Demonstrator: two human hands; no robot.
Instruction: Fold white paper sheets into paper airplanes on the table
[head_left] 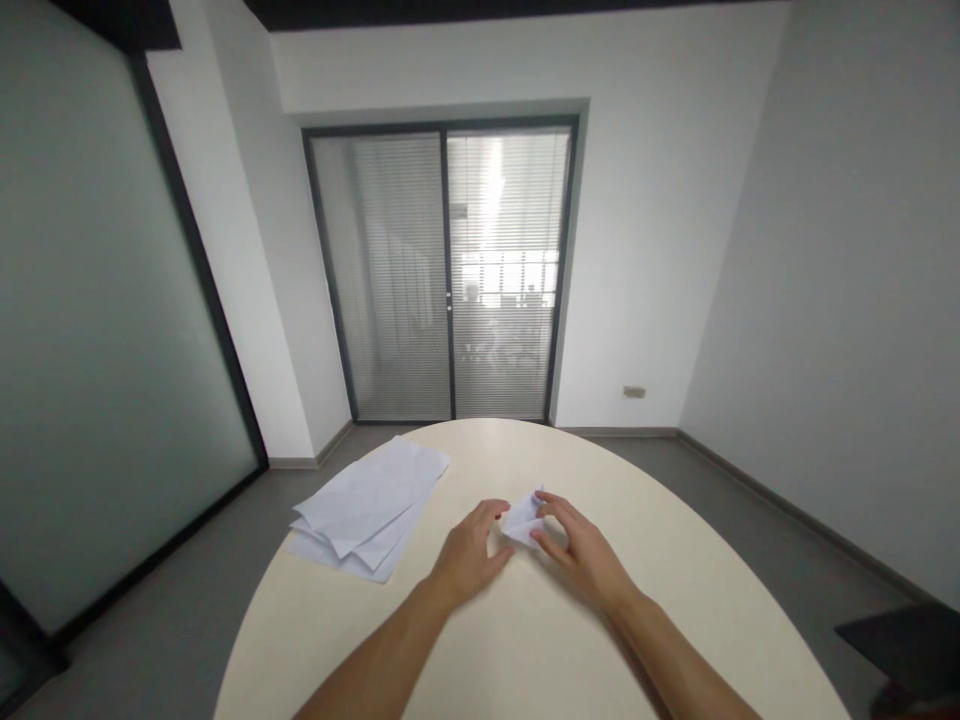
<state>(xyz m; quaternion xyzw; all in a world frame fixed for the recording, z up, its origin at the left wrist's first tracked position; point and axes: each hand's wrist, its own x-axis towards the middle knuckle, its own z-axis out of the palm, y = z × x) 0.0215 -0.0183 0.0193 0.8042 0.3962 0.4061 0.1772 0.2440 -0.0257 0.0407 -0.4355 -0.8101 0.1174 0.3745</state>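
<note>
A small piece of folded white paper (523,518) is between my two hands, just above or on the round table; I cannot tell which. Its right part has a raised flap with a point sticking up. My right hand (581,550) grips that right side, thumb below and fingers above. At the paper's left edge, my left hand (474,548) is curved in a C shape, with the index finger and thumb at its upper and lower sides. The left palm and the other left fingers are mostly hidden from view.
Several loose white sheets (375,500) lie overlapping on the left of the cream table (517,650). Beyond the table are a glass door with blinds (442,280) and white walls. A dark flat object (911,645) is at the lower right, off the table.
</note>
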